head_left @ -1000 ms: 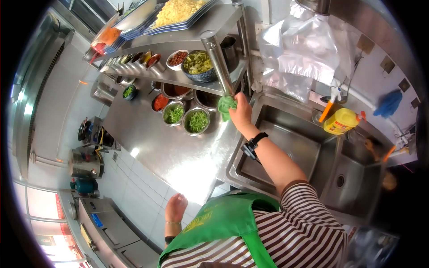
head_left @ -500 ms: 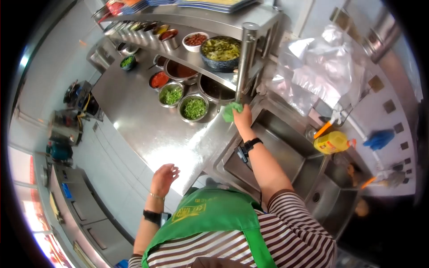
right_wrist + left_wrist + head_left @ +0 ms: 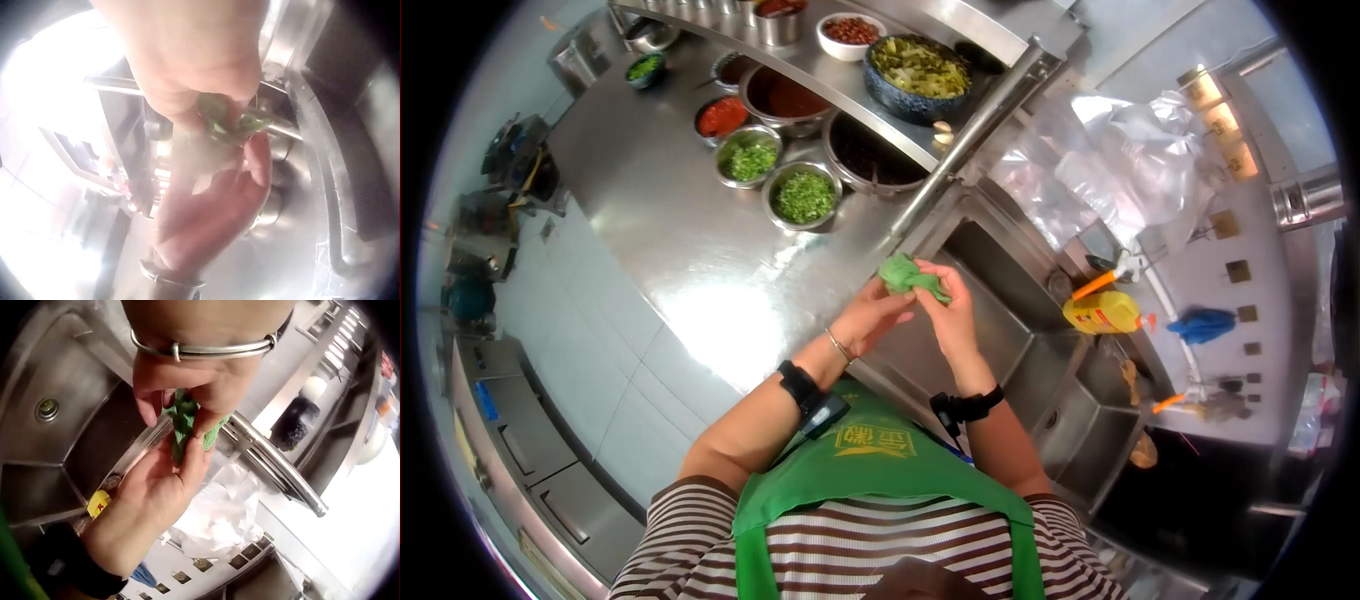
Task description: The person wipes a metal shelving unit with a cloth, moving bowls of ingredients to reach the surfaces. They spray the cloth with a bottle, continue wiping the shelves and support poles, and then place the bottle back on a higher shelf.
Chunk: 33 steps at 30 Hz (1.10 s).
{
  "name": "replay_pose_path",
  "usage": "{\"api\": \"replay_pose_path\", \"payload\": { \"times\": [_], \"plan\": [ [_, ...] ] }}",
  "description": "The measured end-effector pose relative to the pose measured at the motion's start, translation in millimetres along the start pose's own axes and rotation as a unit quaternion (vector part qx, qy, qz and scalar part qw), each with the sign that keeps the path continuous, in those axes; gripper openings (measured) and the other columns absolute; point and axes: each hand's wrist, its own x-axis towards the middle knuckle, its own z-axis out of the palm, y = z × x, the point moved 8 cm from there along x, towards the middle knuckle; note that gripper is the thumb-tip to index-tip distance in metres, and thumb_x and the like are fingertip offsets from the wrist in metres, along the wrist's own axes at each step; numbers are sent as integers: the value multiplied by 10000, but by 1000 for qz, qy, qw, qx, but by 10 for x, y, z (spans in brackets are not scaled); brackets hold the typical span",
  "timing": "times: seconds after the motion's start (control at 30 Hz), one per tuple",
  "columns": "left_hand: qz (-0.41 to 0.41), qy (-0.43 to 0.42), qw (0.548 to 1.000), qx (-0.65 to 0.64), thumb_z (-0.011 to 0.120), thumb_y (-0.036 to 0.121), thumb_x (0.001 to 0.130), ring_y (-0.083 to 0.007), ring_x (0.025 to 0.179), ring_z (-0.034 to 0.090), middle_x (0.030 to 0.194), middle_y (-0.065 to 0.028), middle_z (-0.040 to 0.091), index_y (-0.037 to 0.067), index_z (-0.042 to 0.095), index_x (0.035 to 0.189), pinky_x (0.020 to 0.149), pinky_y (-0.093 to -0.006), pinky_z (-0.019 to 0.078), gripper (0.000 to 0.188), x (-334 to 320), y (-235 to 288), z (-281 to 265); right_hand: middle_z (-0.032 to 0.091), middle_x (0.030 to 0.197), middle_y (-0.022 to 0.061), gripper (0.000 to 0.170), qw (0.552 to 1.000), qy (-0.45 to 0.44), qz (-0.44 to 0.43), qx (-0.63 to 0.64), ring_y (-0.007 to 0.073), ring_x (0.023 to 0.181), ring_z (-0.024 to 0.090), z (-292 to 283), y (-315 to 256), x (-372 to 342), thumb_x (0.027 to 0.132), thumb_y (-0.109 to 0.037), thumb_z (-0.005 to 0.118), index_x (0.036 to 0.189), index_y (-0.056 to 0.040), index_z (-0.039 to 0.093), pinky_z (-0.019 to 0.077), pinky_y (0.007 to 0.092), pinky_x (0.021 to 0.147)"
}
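Observation:
A crumpled green cloth (image 3: 907, 276) is bunched between my two hands, above the near-left edge of the sink. My right hand (image 3: 948, 305) grips its right end with thumb and fingers. From the left, my left hand (image 3: 865, 318) meets the same cloth, thumb and fingers pinching its other side. In the left wrist view the cloth (image 3: 182, 422) sits between the left hand (image 3: 200, 387) and the right hand (image 3: 162, 472). Blur and glare soften the cloth (image 3: 225, 122) in the right wrist view, where fingers partly hide it.
The steel counter (image 3: 660, 200) carries bowls of chopped greens (image 3: 803, 197), red sauce (image 3: 722, 117) and dark liquid (image 3: 870, 150). A shelf post (image 3: 960, 150) slants down near my hands. Right of them lie a double sink (image 3: 1000, 290), a yellow bottle (image 3: 1104, 313) and plastic bags (image 3: 1130, 170).
My right hand has drawn the cloth away from the shelf post toward my body. My left hand has risen from beside the counter to take hold of the cloth too. The view has tilted down.

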Motion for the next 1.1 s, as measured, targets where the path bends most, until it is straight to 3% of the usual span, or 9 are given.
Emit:
{"api": "replay_pose_path", "payload": {
  "times": [0.2, 0.4, 0.57, 0.63, 0.77, 0.9, 0.93, 0.97, 1.1],
  "plan": [
    [44, 92, 995, -3, 600, 145, 996, -144, 1051, 601, 1151, -4, 648, 105, 577, 1287, 896, -315, 468, 295, 137, -163, -264, 629, 1175, 116, 115, 1000, 14, 17, 17, 142, 994, 626, -51, 14, -182, 937, 30, 607, 1013, -21, 538, 524, 261, 832],
    [133, 173, 974, 56, 614, 178, 971, -131, 952, 590, 1019, -20, 673, 47, 658, 1098, 828, -294, 473, 187, 223, 33, -548, 600, 980, 15, 127, 998, 45, 37, -5, 66, 866, 571, -63, 137, -286, 942, -20, 636, 1036, -29, 552, 485, 232, 716],
    [181, 283, 935, 114, 613, 261, 993, -95, 817, 560, 905, 0, 640, 86, 634, 1031, 752, -254, 439, 181, 202, -13, -528, 605, 996, 16, 125, 998, 16, 54, 28, 75, 887, 577, -40, 244, -192, 945, -23, 636, 1039, -30, 553, 490, 236, 755],
    [74, 337, 917, 200, 592, 318, 1007, -130, 852, 587, 972, -27, 660, 70, 629, 1049, 767, -285, 472, 254, 182, -161, -570, 607, 1018, 26, 127, 998, 14, 53, 23, 86, 916, 586, -72, 346, -169, 945, -20, 634, 1044, -26, 554, 498, 242, 788],
    [42, 177, 977, -108, 517, 386, 1037, -166, 890, 620, 974, -26, 655, 67, 638, 1143, 821, -322, 498, 357, 236, -247, -134, 603, 1218, 89, 227, 994, -98, 15, -55, 162, 1106, 599, 109, 181, -195, 940, 8, 619, 1161, 5, 565, 491, 279, 943],
    [91, 158, 977, -110, 489, 358, 1051, -175, 960, 609, 1054, -66, 638, 42, 630, 1166, 868, -321, 483, 365, 607, -70, -101, 635, 1218, 96, 241, 990, -36, -35, -135, 163, 1084, 616, -184, 12, -229, 950, 5, 596, 1189, -5, 576, 501, 288, 924],
    [240, 235, 937, 100, 483, 327, 1054, -199, 1014, 596, 1122, -104, 614, 19, 617, 1169, 896, -330, 471, 356, 735, 114, -283, 651, 1197, 95, 229, 986, 3, -9, -165, 158, 1061, 625, -378, 103, -266, 953, 6, 586, 1182, -9, 582, 507, 289, 910],
    [374, 294, 827, 301, 476, 296, 1056, -223, 1068, 582, 1189, -142, 590, -5, 604, 1171, 924, -340, 459, 347, 752, 319, -245, 668, 1151, 91, 205, 992, 26, 28, -122, 151, 1026, 636, -535, 193, -319, 961, -2, 575, 1165, -12, 586, 512, 283, 881],
    [442, 283, 736, 428, 488, 171, 1014, -409, 1020, 526, 1083, -262, 528, -22, 543, 1237, 930, -469, 441, 299, 778, 936, 459, 695, 1054, 87, 139, 981, 75, 109, -139, 139, 941, 658, -998, 405, -693, 981, -26, 551, 1115, -15, 590, 523, 270, 807]
  ]
}}
